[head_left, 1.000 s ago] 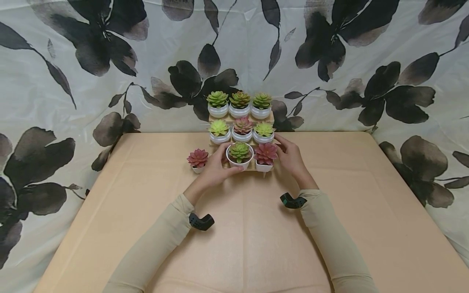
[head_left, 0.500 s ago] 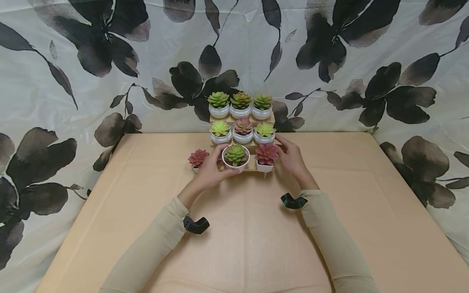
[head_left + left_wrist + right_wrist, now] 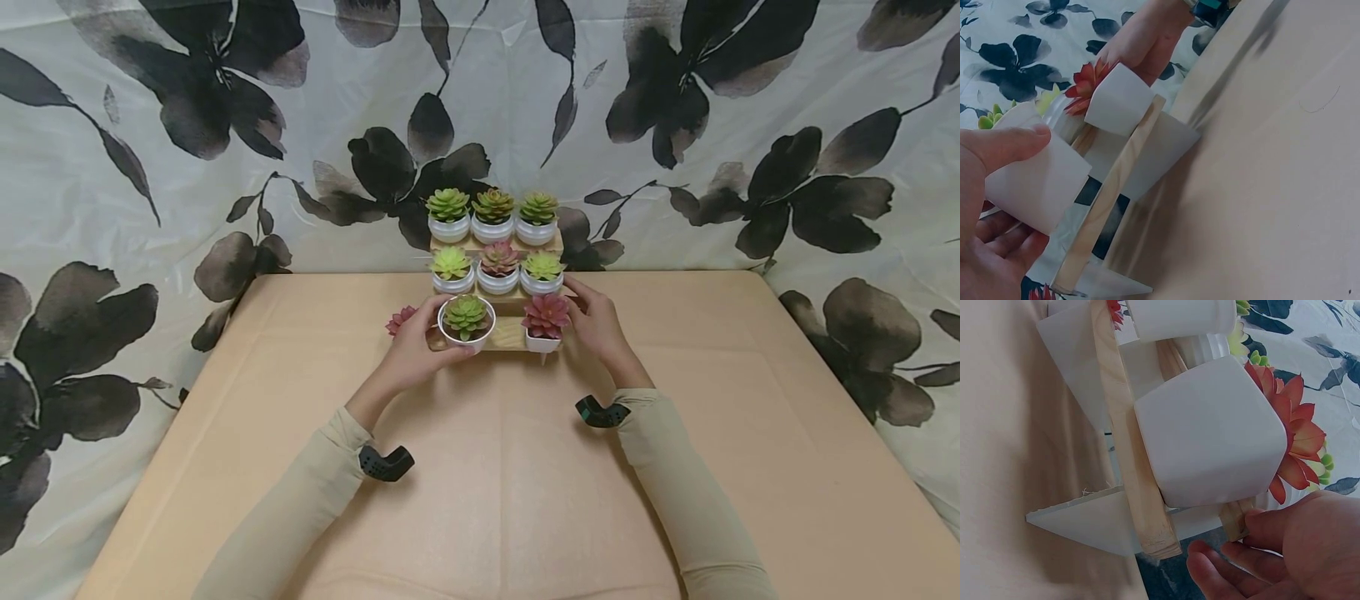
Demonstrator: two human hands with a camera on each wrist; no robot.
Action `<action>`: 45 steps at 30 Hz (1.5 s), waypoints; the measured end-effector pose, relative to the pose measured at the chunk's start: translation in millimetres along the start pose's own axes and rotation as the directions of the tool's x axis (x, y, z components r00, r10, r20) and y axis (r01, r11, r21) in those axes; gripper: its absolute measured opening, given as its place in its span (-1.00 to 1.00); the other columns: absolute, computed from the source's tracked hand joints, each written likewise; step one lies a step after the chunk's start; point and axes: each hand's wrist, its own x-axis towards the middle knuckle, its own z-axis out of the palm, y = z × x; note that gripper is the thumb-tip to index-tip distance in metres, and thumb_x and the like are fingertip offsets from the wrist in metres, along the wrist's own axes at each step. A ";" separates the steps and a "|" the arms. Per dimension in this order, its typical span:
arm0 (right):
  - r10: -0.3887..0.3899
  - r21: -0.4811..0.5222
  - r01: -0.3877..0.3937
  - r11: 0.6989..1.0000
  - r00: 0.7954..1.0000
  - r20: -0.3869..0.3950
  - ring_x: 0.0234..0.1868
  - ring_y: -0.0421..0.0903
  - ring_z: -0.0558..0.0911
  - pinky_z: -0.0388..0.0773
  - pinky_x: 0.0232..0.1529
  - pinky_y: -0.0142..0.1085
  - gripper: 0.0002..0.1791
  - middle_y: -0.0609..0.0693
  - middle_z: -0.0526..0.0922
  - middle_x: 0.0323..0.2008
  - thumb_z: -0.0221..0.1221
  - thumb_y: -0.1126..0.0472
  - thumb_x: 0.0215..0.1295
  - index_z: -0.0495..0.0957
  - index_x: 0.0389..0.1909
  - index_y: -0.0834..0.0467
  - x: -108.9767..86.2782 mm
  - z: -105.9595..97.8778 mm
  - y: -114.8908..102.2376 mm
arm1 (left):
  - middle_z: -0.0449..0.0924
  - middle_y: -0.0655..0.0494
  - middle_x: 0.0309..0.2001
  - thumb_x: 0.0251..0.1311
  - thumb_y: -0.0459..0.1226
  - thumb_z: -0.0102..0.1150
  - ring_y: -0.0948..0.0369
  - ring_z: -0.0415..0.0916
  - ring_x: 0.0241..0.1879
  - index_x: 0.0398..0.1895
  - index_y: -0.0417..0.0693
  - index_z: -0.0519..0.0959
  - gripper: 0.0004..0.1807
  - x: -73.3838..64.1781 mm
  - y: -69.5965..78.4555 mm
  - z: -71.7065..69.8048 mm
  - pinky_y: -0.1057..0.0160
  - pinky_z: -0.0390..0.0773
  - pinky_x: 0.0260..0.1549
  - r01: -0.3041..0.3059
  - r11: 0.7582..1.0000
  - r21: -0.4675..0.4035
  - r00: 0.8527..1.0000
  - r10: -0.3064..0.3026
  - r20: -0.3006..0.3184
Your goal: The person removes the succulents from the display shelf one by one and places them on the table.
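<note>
Your left hand [image 3: 420, 343], curling round a green succulent in a white pot [image 3: 466, 320], is shifting leftward over the pale wooden stand [image 3: 511, 335]. Your right hand [image 3: 596, 323] is pinching its edge. A white-potted red succulent [image 3: 546, 317] is filling the lowest right; left and middle are seemingly remaining, upper tiers looking full.

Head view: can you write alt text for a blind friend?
A person's left hand holds a potted green succulent at the lowest tier of a wooden stand; the right hand is at the stand's right side, near a red succulent. Six potted succulents fill the two upper tiers.
</note>
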 end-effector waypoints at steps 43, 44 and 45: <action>0.027 0.016 -0.027 1.000 1.000 0.012 0.23 0.18 0.53 0.53 0.23 -0.04 -0.47 0.15 0.34 0.39 -0.03 0.41 0.43 0.28 0.40 0.16 -1.1 -0.8 0.3 | 0.44 -0.22 0.22 -0.01 -0.42 0.41 -0.07 0.50 0.13 0.33 -0.19 0.23 -0.19 -17.5 17.6 -41.2 -0.11 0.56 0.10 0.059 0.996 -0.063 0.997 -0.062 -0.043; 0.026 0.019 -0.027 0.999 1.000 0.012 0.24 0.19 0.52 0.53 0.23 -0.04 -0.47 0.15 0.34 0.39 -0.03 0.41 0.42 0.28 0.40 0.16 -1.0 -0.7 0.3 | 0.44 -0.22 0.22 -0.02 -0.42 0.41 -0.08 0.50 0.12 0.34 -0.18 0.22 -0.18 -17.2 16.2 -42.0 -0.14 0.55 0.09 0.063 0.996 -0.064 0.997 -0.066 -0.047; 0.026 0.019 -0.027 0.999 1.000 0.013 0.24 0.19 0.52 0.52 0.24 -0.04 -0.47 0.15 0.33 0.39 -0.03 0.41 0.42 0.28 0.40 0.16 -0.9 -0.7 0.2 | 0.44 -0.22 0.23 -0.02 -0.42 0.42 -0.07 0.49 0.11 0.34 -0.17 0.22 -0.17 -16.6 13.9 -42.7 -0.15 0.55 0.09 0.067 0.996 -0.065 0.996 -0.070 -0.050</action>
